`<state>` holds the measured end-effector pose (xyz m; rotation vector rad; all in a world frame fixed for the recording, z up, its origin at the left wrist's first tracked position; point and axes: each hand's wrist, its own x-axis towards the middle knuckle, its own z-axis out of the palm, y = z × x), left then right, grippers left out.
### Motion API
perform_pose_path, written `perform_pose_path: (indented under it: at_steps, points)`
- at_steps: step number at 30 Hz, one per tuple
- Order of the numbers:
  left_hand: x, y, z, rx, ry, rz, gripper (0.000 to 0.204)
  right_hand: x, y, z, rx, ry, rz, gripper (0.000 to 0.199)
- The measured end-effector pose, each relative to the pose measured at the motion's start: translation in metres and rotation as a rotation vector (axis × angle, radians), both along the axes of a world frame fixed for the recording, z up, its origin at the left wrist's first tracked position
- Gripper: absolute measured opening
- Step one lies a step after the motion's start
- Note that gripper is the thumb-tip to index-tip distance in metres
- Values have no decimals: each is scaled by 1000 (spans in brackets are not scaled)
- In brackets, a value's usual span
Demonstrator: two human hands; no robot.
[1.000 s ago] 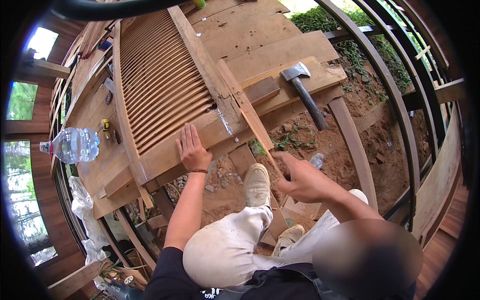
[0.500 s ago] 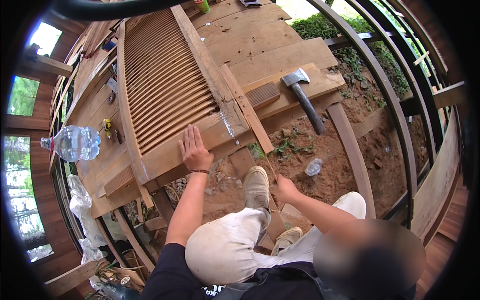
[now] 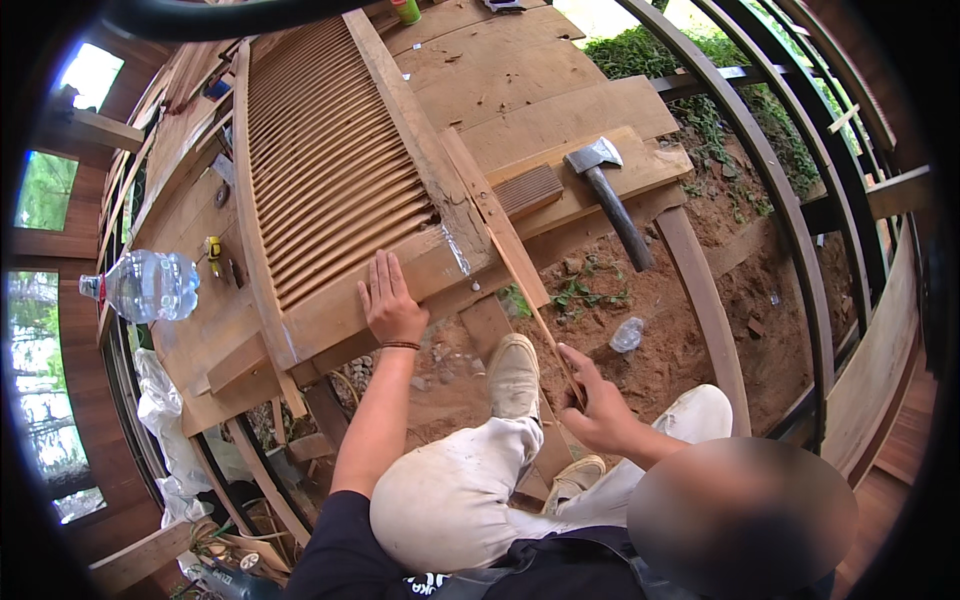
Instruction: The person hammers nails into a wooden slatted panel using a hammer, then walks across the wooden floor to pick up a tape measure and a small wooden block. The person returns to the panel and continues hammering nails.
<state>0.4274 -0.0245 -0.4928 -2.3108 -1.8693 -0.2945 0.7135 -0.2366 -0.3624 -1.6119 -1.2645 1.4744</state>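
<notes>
Left hand [image 3: 393,308] released, spread flat on slatted panel [image 3: 335,165], near end; panel lies on plank desk [image 3: 500,90]. Right hand [image 3: 600,408] grasps lower end of thin wooden strip [image 3: 548,326], off panel's right corner. Advisable: palm weighted, strip kept straight.

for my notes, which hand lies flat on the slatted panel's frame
The left hand, with the bracelet; the right hand is off the frame, curled around a thin strip.
</notes>
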Motion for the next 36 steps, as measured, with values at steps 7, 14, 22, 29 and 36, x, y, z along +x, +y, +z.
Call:
perform_pose_path:
  at_steps: [7,14,22,29,36]
  points:
    - [-1,2,-2,24,-26,-9,96,-20,173,56,1000,-309,-194,28]
    - [-1,0,0,-36,-15,9,92,-22,390,68,635,-622,-108,43]
    - [-3,3,-5,4,30,-6,105,-63,442,25,568,-575,-23,33]
    - [-1,1,2,-50,11,-6,105,-48,352,33,938,-238,-228,23]
    - [-3,3,-3,31,32,-26,97,-23,183,18,1228,24,-115,14]
